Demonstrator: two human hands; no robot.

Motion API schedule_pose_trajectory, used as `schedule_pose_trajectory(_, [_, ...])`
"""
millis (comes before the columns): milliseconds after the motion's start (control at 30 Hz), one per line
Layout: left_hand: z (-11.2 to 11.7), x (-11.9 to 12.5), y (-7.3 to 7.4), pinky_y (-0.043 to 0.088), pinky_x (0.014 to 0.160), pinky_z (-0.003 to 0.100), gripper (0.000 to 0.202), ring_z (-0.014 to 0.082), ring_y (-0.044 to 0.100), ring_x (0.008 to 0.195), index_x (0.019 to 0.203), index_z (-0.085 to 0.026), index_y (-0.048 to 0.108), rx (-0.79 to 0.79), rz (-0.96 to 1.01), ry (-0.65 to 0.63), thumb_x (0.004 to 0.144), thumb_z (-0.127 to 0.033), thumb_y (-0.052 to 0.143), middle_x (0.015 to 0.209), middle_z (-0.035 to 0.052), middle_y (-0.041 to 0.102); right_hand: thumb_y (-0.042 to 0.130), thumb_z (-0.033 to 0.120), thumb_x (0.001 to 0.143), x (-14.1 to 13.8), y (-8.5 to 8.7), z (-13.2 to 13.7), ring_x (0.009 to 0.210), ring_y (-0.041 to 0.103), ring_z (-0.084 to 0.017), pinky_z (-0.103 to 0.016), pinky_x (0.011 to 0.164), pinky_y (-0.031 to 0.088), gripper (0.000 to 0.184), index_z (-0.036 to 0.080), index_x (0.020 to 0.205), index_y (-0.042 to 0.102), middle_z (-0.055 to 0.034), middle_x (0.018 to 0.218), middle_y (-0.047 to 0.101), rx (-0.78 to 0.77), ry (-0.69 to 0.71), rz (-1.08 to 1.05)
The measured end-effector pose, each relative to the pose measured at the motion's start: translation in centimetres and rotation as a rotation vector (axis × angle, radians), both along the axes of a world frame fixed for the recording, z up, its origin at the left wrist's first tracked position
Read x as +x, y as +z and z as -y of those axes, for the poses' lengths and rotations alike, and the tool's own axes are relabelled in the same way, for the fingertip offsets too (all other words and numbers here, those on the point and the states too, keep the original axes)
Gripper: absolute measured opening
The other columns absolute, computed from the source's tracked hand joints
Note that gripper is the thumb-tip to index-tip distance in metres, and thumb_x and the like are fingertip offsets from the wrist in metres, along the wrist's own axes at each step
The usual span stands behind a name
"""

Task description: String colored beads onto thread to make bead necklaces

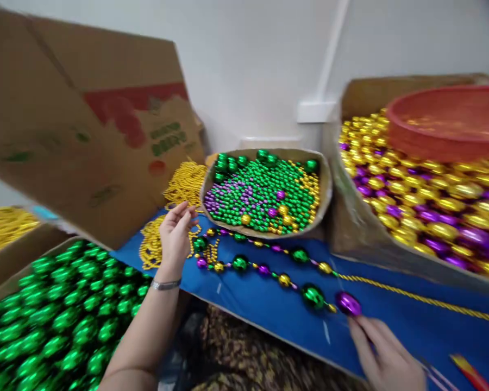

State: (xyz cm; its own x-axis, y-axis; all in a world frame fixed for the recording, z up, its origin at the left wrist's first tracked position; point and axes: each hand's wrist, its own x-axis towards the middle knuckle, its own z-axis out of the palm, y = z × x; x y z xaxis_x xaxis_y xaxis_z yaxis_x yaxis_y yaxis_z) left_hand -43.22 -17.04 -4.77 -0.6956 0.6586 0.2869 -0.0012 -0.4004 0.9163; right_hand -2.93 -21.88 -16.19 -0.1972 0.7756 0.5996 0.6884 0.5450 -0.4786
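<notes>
A string of green, purple and gold beads point(240, 263) lies in a long loop on the blue tabletop. My right hand point(385, 353) pinches a large shiny purple bead point(348, 303) between thumb and fingers, just past the small gold bead at the string's near end. Left of the loop, my left hand point(176, 233) is raised with thumb and fingertips drawn together; anything between them is too small to make out. Small gold bead strands point(150, 244) lie beside and behind it. From the loop's far side, a twisted gold strand point(419, 297) runs right.
A shallow cardboard tray point(329, 187) of mixed beads stands at the back. To the right, a large box point(350, 239) holds gold and purple beads and a red basin point(444, 146). Green beads point(65, 315) fill a box at left, below a tilted cardboard flap point(77, 141).
</notes>
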Motion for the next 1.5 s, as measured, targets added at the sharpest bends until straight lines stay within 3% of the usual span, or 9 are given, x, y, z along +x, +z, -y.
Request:
schedule_pose_trajectory(133, [-1.4,7.0,-2.1,0.053,0.07,0.023,0.027,0.0128,0.065,0.076,0.1,-0.02,0.068,-0.025,-0.02,-0.194,0.074,-0.026,0.072,0.087,0.0027,0.07,0.044,0.029,0.096,0.0,2.2,1.1,0.063,0.063,-0.017,-0.028,0.061,0.049,0.02,0.021,0.09,0.061,-0.0046,0.074,0.063,-0.042,-0.104,0.049])
schedule_pose_trajectory(267, [-1.3,12.3,-3.2,0.055,0.072,0.025,0.022,0.0145,0.067,0.077,0.1,-0.02,0.069,-0.107,-0.128,-0.432,0.08,-0.028,0.069,0.086,0.0048,0.072,0.045,0.027,0.096,0.4,2.2,2.0,0.066,0.062,-0.016,-0.026,0.063,0.047,0.017,0.02,0.092,0.06,-0.0045,0.076,0.062,-0.072,-0.149,0.023])
schedule_pose_trajectory(600, [-0.1,19.1,-5.3,0.056,0.07,0.023,0.02,0.0134,0.068,0.075,0.099,-0.018,0.069,-0.215,-0.091,-0.787,0.083,-0.029,0.066,0.085,0.0055,0.073,0.046,0.027,0.096,0.3,1.1,2.4,0.069,0.062,-0.016,-0.027,0.067,0.048,0.018,0.019,0.096,0.063,-0.0046,0.078,0.063,-0.197,-0.152,-0.031])
schedule_pose_trajectory(1067, [-0.6,19.3,-6.8,0.054,0.069,0.023,0.022,0.0131,0.066,0.074,0.099,-0.018,0.069,-0.308,-0.126,-0.836,0.082,-0.031,0.067,0.084,0.0052,0.072,0.044,0.028,0.097,0.9,-0.2,2.9,0.073,0.062,-0.016,-0.026,0.068,0.047,0.021,0.019,0.093,0.062,-0.0048,0.079,0.063,-0.277,-0.212,-0.047])
schedule_pose_trajectory(1267, [-0.6,19.8,-7.0,0.053,0.068,0.024,0.024,0.0158,0.067,0.076,0.097,-0.016,0.069,-0.417,-0.228,-1.037,0.081,-0.034,0.066,0.083,0.007,0.072,0.043,0.028,0.097,1.5,0.0,2.8,0.069,0.063,-0.016,-0.026,0.064,0.048,0.022,0.019,0.094,0.063,-0.0049,0.078,0.063,-0.235,-0.211,-0.058])
schedule_pose_trajectory(1400, [-3.4,18.3,-5.2,0.053,0.071,0.026,0.027,0.0165,0.067,0.078,0.1,-0.016,0.067,-0.312,-0.336,-0.917,0.082,-0.036,0.064,0.086,0.0071,0.072,0.043,0.028,0.097,1.5,0.2,2.8,0.067,0.063,-0.016,-0.025,0.063,0.048,0.021,0.02,0.093,0.062,-0.0044,0.076,0.064,-0.227,-0.212,-0.055])
schedule_pose_trajectory(1500, [-8.0,16.8,-3.6,0.052,0.069,0.027,0.028,0.0168,0.066,0.077,0.103,-0.016,0.066,-0.234,-0.574,-0.744,0.085,-0.036,0.058,0.088,0.007,0.071,0.043,0.028,0.097,1.1,-0.1,2.8,0.067,0.063,-0.016,-0.025,0.063,0.048,0.021,0.02,0.091,0.062,-0.0046,0.077,0.064,-0.245,-0.199,-0.064])
